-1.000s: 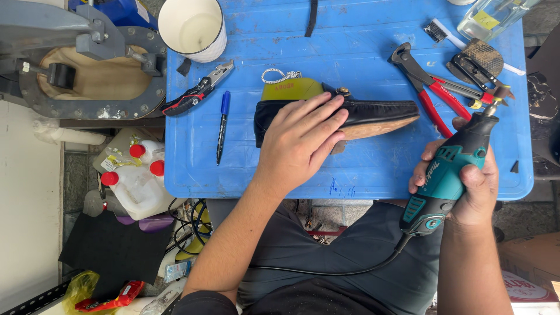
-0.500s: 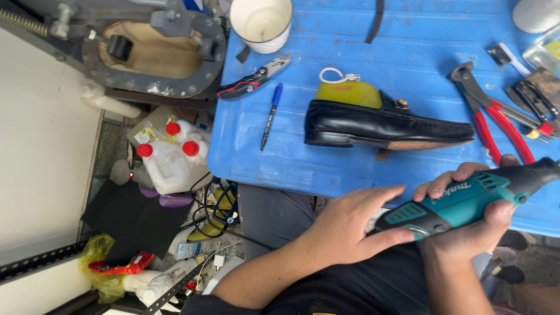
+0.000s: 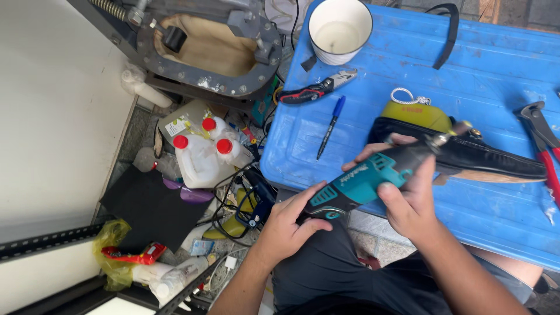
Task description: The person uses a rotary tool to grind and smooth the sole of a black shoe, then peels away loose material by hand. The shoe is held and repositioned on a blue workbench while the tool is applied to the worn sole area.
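Currently, the right hand (image 3: 408,201) is wrapped closed around the front half of a teal and black rotary tool (image 3: 373,175), thumb on the near side and fingers over the top. The left hand (image 3: 289,224) grips the rear end of the same tool, fingers curled onto its dark base. The tool is held level above the near edge of the blue plastic table (image 3: 496,70), its metal tip pointing toward a black shoe (image 3: 490,157) lying on its side just beyond. A yellow pouch (image 3: 417,114) sits against the shoe's far side. Farther out on the table lie a blue pen (image 3: 331,127), a pair of cutters (image 3: 318,90), a white cup (image 3: 340,29) and red-handled pliers (image 3: 545,146). White jugs with red caps (image 3: 204,154) stand on the floor to the left.
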